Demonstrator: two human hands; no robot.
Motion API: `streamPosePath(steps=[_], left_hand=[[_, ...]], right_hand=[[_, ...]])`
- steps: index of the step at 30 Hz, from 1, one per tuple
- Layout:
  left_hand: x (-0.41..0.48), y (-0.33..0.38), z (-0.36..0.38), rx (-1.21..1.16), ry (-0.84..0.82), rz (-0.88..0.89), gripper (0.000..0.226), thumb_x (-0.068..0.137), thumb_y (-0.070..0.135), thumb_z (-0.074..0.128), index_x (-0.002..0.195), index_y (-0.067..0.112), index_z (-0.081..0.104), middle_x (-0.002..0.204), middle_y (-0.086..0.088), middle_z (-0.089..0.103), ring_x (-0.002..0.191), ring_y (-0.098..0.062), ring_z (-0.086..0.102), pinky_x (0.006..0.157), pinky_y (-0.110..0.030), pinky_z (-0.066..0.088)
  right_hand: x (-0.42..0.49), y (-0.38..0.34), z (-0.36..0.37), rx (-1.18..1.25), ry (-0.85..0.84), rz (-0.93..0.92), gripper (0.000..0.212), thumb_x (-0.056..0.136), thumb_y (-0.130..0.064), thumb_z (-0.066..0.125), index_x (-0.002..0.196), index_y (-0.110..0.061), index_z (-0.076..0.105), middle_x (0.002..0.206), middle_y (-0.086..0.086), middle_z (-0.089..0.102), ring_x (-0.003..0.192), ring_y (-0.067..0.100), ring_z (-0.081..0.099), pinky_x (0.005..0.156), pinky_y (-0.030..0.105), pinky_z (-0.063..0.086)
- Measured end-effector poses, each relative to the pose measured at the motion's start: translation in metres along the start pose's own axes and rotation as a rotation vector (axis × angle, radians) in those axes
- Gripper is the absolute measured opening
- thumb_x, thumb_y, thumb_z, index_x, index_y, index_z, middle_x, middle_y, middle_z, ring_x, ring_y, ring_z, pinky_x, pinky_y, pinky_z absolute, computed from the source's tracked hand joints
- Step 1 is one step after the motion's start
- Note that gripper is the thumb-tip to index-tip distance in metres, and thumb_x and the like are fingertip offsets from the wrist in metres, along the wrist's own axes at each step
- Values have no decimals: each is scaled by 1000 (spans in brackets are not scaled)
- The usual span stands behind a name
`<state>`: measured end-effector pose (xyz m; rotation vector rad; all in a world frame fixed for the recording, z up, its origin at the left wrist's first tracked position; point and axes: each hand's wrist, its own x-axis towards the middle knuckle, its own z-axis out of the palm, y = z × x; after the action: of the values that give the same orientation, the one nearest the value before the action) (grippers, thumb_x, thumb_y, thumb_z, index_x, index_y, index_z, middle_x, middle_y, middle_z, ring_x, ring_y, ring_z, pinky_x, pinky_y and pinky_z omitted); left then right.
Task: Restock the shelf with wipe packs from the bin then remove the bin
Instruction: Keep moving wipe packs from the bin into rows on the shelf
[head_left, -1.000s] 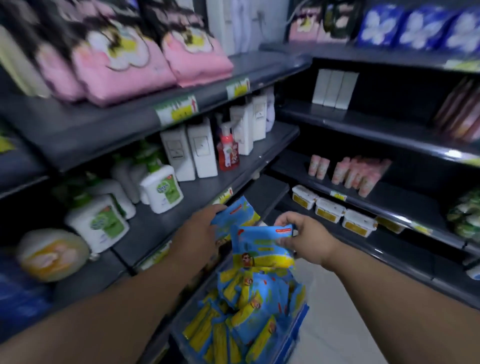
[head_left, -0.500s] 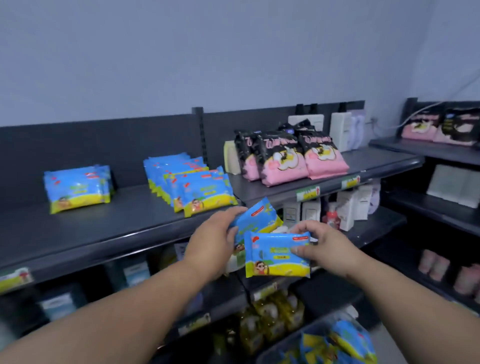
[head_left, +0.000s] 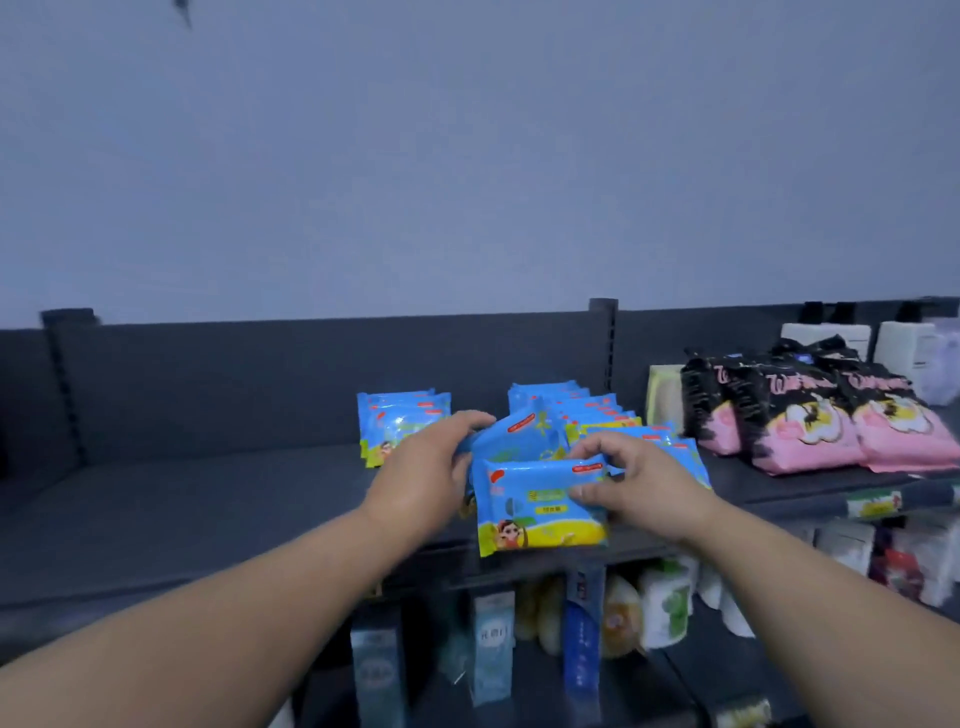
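Note:
My right hand (head_left: 636, 483) pinches a blue and yellow wipe pack (head_left: 535, 506) by its right end, over the front edge of the dark top shelf (head_left: 182, 509). My left hand (head_left: 423, 467) grips a second, tilted wipe pack (head_left: 511, 439) just behind the first. On the shelf behind my hands, a small upright group of wipe packs (head_left: 400, 421) stands at the left and a longer row of wipe packs (head_left: 597, 415) runs on the right. The bin is out of view.
Pink and black bags (head_left: 810, 415) lie on the shelf to the right, with white boxes (head_left: 904, 353) behind them. Bottles and cartons (head_left: 665, 603) fill the shelf below. The top shelf's left stretch is bare. A grey wall rises behind.
The view swung up from the bin to the top shelf. Both hands lifted their wipe packs from the bin up to the shelf's front edge, in front of the stocked rows.

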<state>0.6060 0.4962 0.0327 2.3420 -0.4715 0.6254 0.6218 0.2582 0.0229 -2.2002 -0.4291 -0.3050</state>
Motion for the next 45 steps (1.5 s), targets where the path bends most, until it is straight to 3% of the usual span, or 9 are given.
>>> streamPosePath(steps=[4,7,16,22,29,33,38,41,45], left_hand=[[15,-59,-33,2,37,-91,39,92,5,52,120,30,60,115,9,62,114,-14,57,94,-28,46],[31,-98,-46,14,37,-155,36,93,9,53,118,33,60,114,8,62,110,-14,59,93,-33,49],[79,-167,-30,98,-58,-239,33,94,12,51,116,36,61,122,8,62,108,-14,58,90,-37,51],[111,-184,-12,134,-121,-269,32,95,13,51,112,36,64,121,10,61,105,-10,58,91,-32,50],[138,-195,-1,142,-120,-270,32,94,6,52,115,25,66,116,12,63,107,-7,57,93,-19,42],[143,-201,-3,101,-68,-274,28,92,4,55,107,22,69,110,12,65,106,-7,59,94,-19,43],[141,-209,-4,20,-46,-284,27,97,8,47,112,19,67,115,9,64,111,-9,57,94,-18,41],[135,-215,-11,14,-85,-285,23,96,24,54,117,24,62,119,10,59,114,-9,55,95,-19,40],[120,-222,-17,228,-286,-276,90,59,65,76,137,37,40,135,19,28,126,-5,33,107,-26,35]], right_hand=[[33,-26,39,60,16,22,25,77,-9,78,84,-28,63,86,-10,63,77,9,58,76,33,52],[52,-36,62,131,3,63,23,78,-7,76,85,-26,65,81,-6,66,70,13,62,68,39,56],[114,-22,93,82,-69,98,22,80,-7,75,89,-24,63,84,-6,68,75,10,66,65,29,57],[167,1,101,8,-160,81,23,80,-11,76,89,-27,62,91,-4,68,75,7,64,60,19,49],[217,22,116,-20,-270,122,26,79,-18,78,90,-29,57,106,2,64,77,15,64,49,22,50],[224,21,128,-66,-276,153,29,78,-20,78,95,-26,55,107,0,56,80,23,64,58,39,60],[230,14,138,-145,-236,133,35,78,-24,78,102,-28,53,116,-3,55,96,19,63,79,34,56],[231,11,144,-147,-224,172,35,79,-24,77,105,-27,53,115,-1,56,95,21,65,79,36,57],[228,7,151,-131,-205,219,38,77,-21,78,106,-25,54,111,-2,56,93,22,66,74,36,58]])
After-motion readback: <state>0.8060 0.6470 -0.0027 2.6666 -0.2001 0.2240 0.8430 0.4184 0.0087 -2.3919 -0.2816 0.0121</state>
